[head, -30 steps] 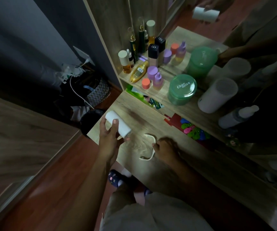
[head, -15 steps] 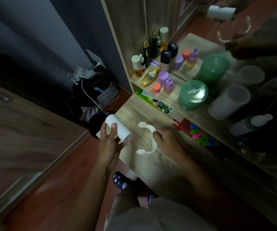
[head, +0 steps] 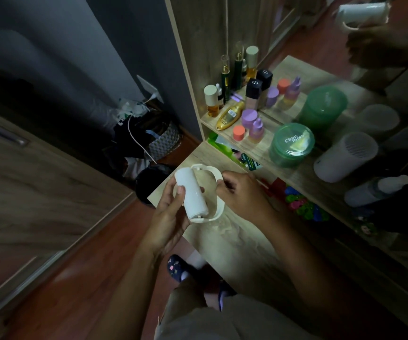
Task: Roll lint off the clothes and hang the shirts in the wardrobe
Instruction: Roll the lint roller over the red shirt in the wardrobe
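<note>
A white lint roll is gripped by my left hand, thumb on its front, above the corner of a wooden dresser top. My right hand pinches the white curved roller handle, whose two ends sit at the roll's top and bottom. A mirror at the upper right reflects the roll and hands. No shirts or wardrobe interior show in this view.
A shelf behind the dresser top carries several cosmetic bottles, a green jar and a white cylinder. A basket with cables and clutter and a black bin stand on the floor at left. A wooden panel lies far left.
My right hand lifted the handle off the dresser top and brought it up against the roll held in my left hand; the handle now brackets the roll.
</note>
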Motion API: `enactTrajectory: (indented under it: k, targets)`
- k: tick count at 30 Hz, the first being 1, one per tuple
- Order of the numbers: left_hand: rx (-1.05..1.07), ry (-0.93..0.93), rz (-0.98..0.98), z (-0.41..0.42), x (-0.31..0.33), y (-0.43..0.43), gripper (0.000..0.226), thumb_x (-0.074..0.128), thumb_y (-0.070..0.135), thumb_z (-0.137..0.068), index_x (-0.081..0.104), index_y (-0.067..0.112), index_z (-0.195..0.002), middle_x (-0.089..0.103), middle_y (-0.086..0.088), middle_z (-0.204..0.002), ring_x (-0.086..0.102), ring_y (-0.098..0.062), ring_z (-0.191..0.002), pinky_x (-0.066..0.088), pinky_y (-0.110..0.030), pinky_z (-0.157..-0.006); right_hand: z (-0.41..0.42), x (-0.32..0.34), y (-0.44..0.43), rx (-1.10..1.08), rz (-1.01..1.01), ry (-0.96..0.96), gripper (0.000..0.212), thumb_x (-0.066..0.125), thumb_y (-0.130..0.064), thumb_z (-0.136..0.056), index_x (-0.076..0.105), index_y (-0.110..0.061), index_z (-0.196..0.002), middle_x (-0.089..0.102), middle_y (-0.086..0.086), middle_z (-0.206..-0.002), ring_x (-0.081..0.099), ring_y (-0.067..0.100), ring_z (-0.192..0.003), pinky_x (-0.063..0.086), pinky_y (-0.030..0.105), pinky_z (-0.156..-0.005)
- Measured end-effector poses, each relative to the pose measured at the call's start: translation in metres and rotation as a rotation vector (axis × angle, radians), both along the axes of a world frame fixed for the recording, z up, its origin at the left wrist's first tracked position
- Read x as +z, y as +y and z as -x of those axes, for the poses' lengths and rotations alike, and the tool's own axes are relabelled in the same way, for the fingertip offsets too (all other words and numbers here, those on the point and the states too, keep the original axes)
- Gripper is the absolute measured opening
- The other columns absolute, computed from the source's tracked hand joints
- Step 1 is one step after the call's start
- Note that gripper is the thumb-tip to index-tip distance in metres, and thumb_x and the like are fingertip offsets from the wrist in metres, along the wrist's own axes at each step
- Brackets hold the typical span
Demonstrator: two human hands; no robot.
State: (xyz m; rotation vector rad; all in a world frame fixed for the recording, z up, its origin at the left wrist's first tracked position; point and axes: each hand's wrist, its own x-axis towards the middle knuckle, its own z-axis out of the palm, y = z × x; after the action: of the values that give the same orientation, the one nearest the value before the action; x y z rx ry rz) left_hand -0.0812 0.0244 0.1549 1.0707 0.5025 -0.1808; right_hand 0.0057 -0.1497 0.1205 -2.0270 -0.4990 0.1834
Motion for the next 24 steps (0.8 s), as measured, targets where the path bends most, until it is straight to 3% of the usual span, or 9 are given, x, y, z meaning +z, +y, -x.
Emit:
enactTrajectory:
  k: [13,16,19,24]
  targets:
    - [0.032,0.031,0.043,0.0039,0.0036,-0.0030,0.053,0.049,0.030,-0.097,0.041,0.018,-0.148,0.070,-0.014,-0.110,0.071,-0.018,-0.093,0.062,-0.031,-0.061,0.0048,0.0066,-0.0004,0.014,0.021,-0.006,0.035,0.059,-0.019,-0.091,0.037,-0.019,-0.063,0.031,-0.008,-0.049,0.032,0.007,-0.045,0.024,0.017,-0.046]
    - [0.029,0.024,0.038,0.0020,0.0046,-0.0030,0.054,0.050,0.031,-0.097,0.040,0.018,-0.148,0.066,-0.017,-0.116,0.069,-0.020,-0.096,0.063,-0.034,-0.066,0.0035,0.0052,0.0012,-0.005,0.035,0.016,0.036,0.056,-0.023,-0.092,0.038,-0.014,-0.063,0.034,-0.004,-0.050,0.034,0.010,-0.046,0.030,0.026,-0.046]
    - [0.026,0.034,0.053,-0.0008,0.0075,-0.0047,0.053,0.051,0.031,-0.096,0.043,0.019,-0.146,0.065,-0.017,-0.116,0.070,-0.021,-0.092,0.064,-0.036,-0.065,0.0031,0.0060,0.0024,-0.027,0.016,0.065,0.038,0.050,-0.034,-0.092,0.050,-0.007,-0.066,0.052,0.008,-0.055,0.055,0.025,-0.051,0.046,0.040,-0.047]
    - [0.020,0.059,0.078,0.0038,0.0051,-0.0043,0.047,0.051,0.030,-0.098,0.046,0.019,-0.143,0.061,-0.020,-0.122,0.070,-0.025,-0.093,0.064,-0.041,-0.069,0.0028,0.0097,0.0048,-0.040,0.064,0.068,0.038,0.054,-0.028,-0.097,0.059,-0.002,-0.070,0.060,0.011,-0.060,0.057,0.020,-0.054,0.043,0.034,-0.050]
